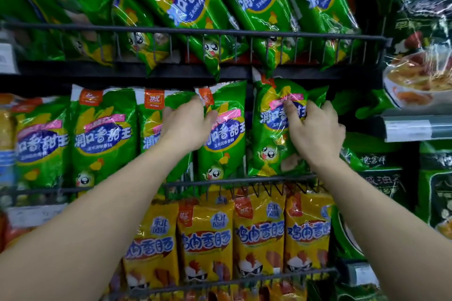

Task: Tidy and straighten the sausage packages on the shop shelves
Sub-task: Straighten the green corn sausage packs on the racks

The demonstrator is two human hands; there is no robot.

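Green sausage packages fill the middle shelf behind a black wire rail (pixel 234 179). My left hand (pixel 187 124) grips the upper left edge of an upright green package (pixel 223 134), fingers behind it and thumb on its front. My right hand (pixel 315 129) holds the rightmost green package (pixel 274 129), thumb across its front label and fingers curled round its right edge. That package bulges and stands slightly tilted. More green packages (pixel 105 134) stand upright to the left.
The top shelf holds several green packages (pixel 186 0) leaning left behind a wire rail (pixel 195 30); some poke down through it. Yellow sausage packages (pixel 208 239) line the lower shelf. Dark green packets (pixel 415 32) and a price rail (pixel 411 128) are on the right.
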